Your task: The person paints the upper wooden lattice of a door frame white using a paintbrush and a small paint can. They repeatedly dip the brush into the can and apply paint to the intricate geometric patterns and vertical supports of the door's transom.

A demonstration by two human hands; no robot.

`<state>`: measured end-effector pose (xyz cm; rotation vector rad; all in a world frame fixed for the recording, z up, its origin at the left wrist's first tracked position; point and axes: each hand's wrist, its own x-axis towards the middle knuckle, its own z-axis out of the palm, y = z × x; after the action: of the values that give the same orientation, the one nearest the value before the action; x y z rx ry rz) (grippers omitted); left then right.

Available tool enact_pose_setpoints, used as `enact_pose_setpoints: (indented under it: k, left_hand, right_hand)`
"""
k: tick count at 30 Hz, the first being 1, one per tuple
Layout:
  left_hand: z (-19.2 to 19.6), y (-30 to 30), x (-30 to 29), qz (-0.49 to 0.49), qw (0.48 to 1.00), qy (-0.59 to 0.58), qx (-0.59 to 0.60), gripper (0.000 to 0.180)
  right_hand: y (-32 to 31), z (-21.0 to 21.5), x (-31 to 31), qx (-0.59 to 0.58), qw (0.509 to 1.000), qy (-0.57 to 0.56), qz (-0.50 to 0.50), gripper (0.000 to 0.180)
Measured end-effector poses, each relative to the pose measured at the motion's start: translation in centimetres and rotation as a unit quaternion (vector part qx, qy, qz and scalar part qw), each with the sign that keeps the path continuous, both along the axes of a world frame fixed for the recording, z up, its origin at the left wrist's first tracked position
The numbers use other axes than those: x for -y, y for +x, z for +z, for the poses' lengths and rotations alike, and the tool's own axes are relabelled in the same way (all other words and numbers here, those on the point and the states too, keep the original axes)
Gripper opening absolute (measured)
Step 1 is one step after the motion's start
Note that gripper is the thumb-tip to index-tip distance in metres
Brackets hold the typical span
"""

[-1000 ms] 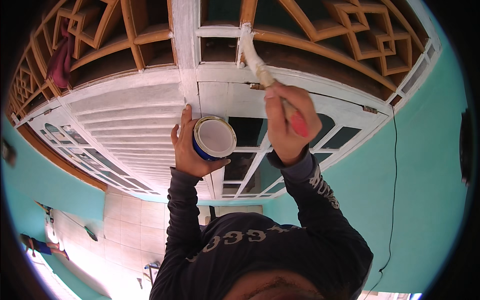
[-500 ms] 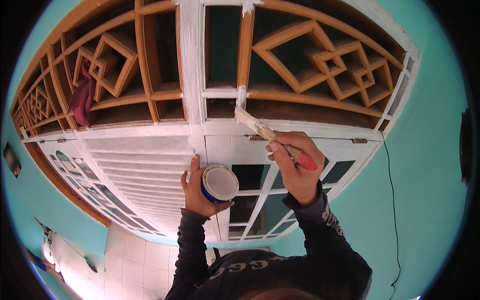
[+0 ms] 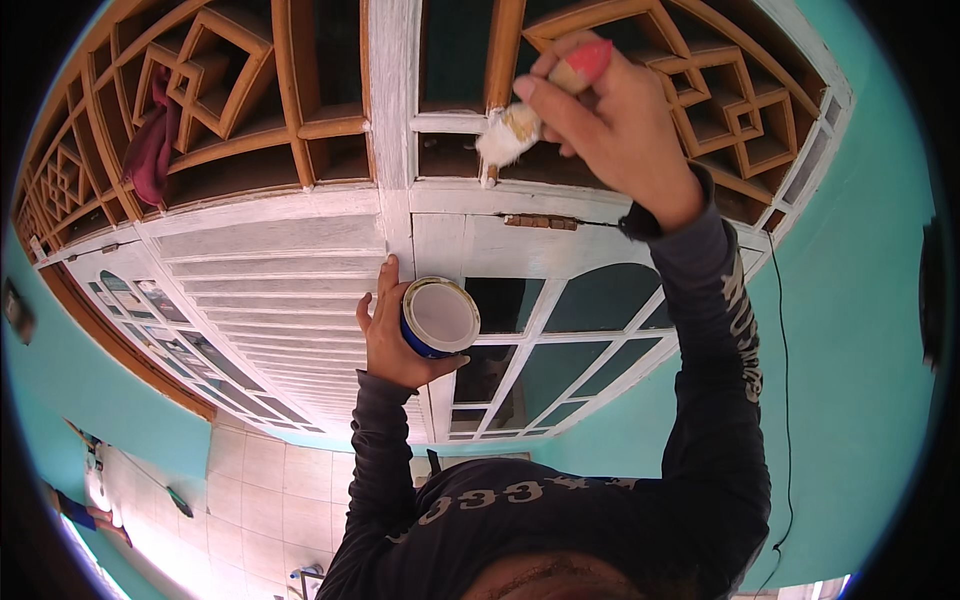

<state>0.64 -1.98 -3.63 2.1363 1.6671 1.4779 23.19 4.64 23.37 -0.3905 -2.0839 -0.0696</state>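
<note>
My left hand (image 3: 388, 335) holds a small blue can of white paint (image 3: 439, 317) up against the white door frame post (image 3: 396, 150). My right hand (image 3: 610, 120) is raised high and grips a paintbrush with a red handle (image 3: 585, 62). Its white-loaded bristles (image 3: 505, 133) touch the short white crossbar (image 3: 455, 122) of the wooden lattice transom above the door. Both arms wear dark long sleeves.
A brown wooden lattice (image 3: 250, 90) with diamond shapes spans the top, and a dark red cloth (image 3: 152, 150) hangs in it at left. Below are a white louvred door (image 3: 270, 290) and a glazed door (image 3: 580, 320). Turquoise walls (image 3: 860, 330) flank them. A black cable (image 3: 782, 330) runs down the right wall.
My right hand has risen from door-top level up to the lattice, bringing the brush onto the crossbar. The view has tilted further upward. The left hand still holds the can.
</note>
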Motion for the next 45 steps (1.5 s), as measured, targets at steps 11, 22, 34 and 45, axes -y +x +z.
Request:
enact_pose_setpoints:
  k: [11,22,34,45]
  left_hand:
    - [-0.1,-0.1,-0.1,0.0,1.0,-0.006,0.019,0.108]
    - [-0.1,-0.2,0.0,0.002,1.0,-0.006,0.013,0.107]
    - [-0.4,-0.2,-0.2,-0.002,1.0,0.007,0.014,0.108]
    - [-0.3,-0.3,-0.2,-0.002,1.0,0.006,0.015,0.109]
  right_hand:
    - [-0.2,5.5,1.7,-0.016,0.989,0.141,0.037,0.014]
    - [-0.4,5.8,-0.7,-0.097,0.979,0.179,0.002,0.031]
    - [-1.0,5.0,-2.9,-0.076,0.971,0.226,0.011,0.028]
    - [-2.6,9.3,0.0,-0.151,0.941,0.295,0.071,0.033]
